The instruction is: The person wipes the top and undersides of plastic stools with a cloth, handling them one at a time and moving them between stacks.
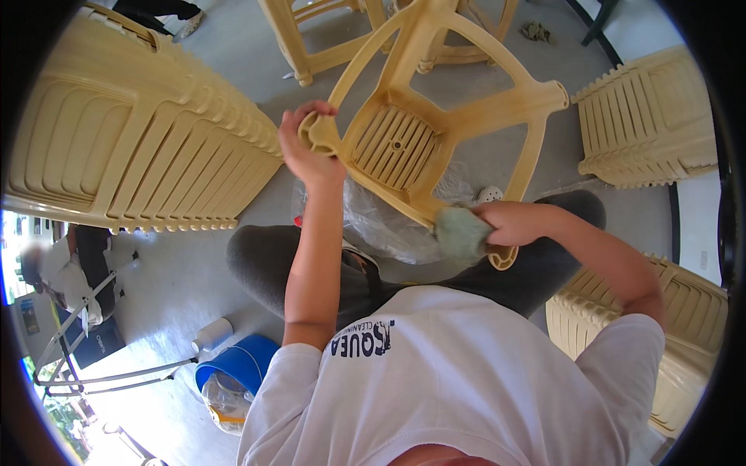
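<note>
A beige plastic stool (460,116) with a slatted seat is tipped over in front of me, its underside and legs towards me. My left hand (309,143) is closed around the foot of one leg. In my right hand (516,224) is a greyish-green cloth (463,236), pressed on the stool near the leg closest to my right knee. That leg's hollow foot shows just below the cloth. Clear plastic sheeting (379,215) lies on the floor under the stool, between my legs.
Tall stacks of beige plastic stools stand at the left (145,128), the right (653,116) and the lower right (688,326). More stools (332,58) stand ahead. A blue bucket (256,361), a white container (213,335) and a metal frame (116,381) are at the lower left. Another person (76,274) is at far left.
</note>
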Tool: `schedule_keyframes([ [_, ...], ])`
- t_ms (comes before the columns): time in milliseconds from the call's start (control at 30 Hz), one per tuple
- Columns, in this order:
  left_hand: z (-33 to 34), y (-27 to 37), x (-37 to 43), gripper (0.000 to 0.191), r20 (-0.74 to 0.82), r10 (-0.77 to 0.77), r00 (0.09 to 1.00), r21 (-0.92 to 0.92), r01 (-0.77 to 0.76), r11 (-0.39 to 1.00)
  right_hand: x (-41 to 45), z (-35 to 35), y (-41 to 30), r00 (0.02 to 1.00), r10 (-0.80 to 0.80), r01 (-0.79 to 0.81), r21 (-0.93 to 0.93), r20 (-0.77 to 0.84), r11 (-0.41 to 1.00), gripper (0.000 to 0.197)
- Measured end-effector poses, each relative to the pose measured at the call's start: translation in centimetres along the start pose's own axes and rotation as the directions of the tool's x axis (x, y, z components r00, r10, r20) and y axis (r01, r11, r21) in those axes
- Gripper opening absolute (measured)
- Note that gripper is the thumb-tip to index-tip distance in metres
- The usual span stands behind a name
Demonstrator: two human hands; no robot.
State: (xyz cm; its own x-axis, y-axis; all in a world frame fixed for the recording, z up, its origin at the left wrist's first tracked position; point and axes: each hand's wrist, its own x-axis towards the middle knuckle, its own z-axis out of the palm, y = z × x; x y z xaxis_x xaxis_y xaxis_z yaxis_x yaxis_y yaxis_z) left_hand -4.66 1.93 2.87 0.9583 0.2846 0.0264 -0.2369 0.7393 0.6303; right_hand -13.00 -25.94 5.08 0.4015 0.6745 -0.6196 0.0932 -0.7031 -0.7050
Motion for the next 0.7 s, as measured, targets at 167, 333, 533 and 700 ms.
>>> schedule_keyframes([
  [167,3.1,-0.7,2.5,0.052,0.137,-0.057,0.989,0.189,0.031,0.981,7.8,-1.2,-5.5,0.857,-0.283,0.415,0.249,-0.432,0.875,0.045],
  [333,1.4,0.8,9.7,0.064,0.202,-0.211,0.956,0.166,0.179,0.970,7.6,2.9,-2.2,0.885,-0.340,0.357,-0.006,-0.318,0.934,0.048],
  [533,1.3,0.3,13.6,0.078,-0.023,-0.027,0.999,0.392,0.034,0.919,5.8,1.8,-1.7,0.876,-0.291,0.244,-0.166,-0.386,0.955,0.038],
  [700,-6.6,-3.4,8.0,0.068,-0.199,0.056,0.978,0.741,0.113,0.662,9.0,2.0,-2.6,0.577,-0.338,0.331,-0.166,-0.744,0.929,0.030],
])
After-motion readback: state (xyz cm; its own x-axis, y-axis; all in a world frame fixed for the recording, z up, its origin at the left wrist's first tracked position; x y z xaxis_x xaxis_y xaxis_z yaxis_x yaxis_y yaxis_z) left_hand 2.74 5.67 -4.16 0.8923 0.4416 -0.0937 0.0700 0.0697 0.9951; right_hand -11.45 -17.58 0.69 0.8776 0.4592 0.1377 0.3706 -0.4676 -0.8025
